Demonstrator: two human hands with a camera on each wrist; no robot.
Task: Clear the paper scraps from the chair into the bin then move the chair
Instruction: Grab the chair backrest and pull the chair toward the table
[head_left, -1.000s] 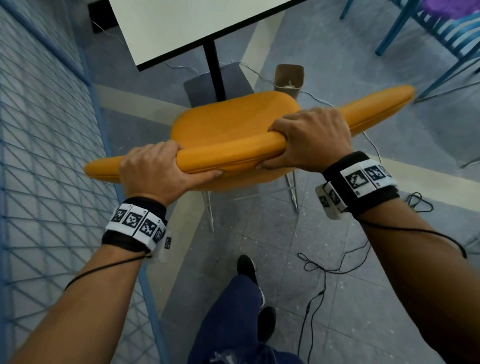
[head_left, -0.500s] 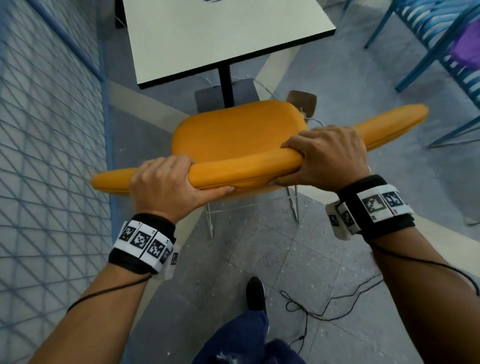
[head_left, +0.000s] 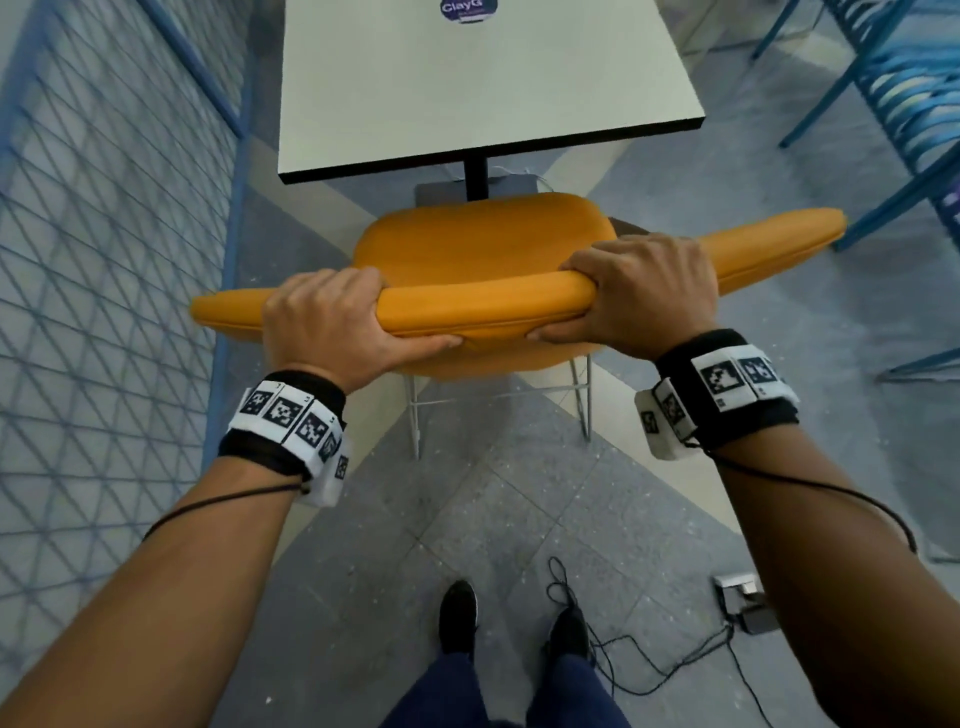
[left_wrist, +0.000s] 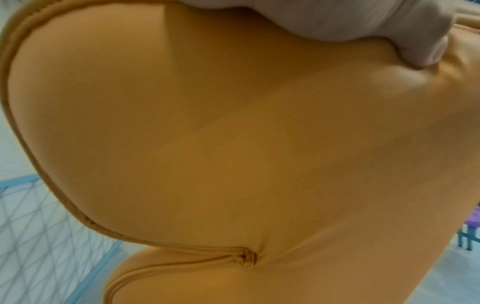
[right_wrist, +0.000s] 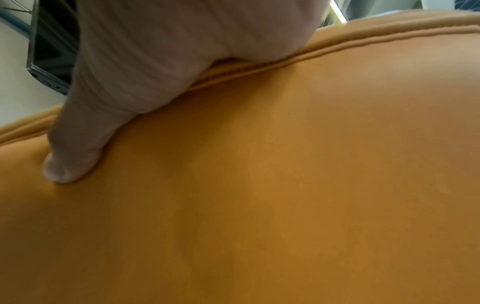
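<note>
An orange upholstered chair (head_left: 483, 244) on thin metal legs stands in front of me, its seat facing a white table. My left hand (head_left: 332, 322) grips the top edge of the backrest on the left side, fingers over the rim and thumb behind. My right hand (head_left: 639, 291) grips the same edge further right. The seat shows no paper scraps. Only a dark corner of the bin (head_left: 626, 226) shows behind the chair's right side. Both wrist views are filled by the orange back of the chair (left_wrist: 233, 144) (right_wrist: 259, 195), with a thumb pressed into it.
The white table (head_left: 467, 88) on a black post stands just beyond the chair. A blue mesh fence (head_left: 104, 260) runs along the left. Blue metal chairs (head_left: 893, 104) stand at the right. Black cables (head_left: 613, 660) and a floor socket (head_left: 743, 597) lie by my feet.
The chair, held by both hands, has moved forward towards the white table, which now shows far more of its top. The bin has gone almost wholly behind the chair.
</note>
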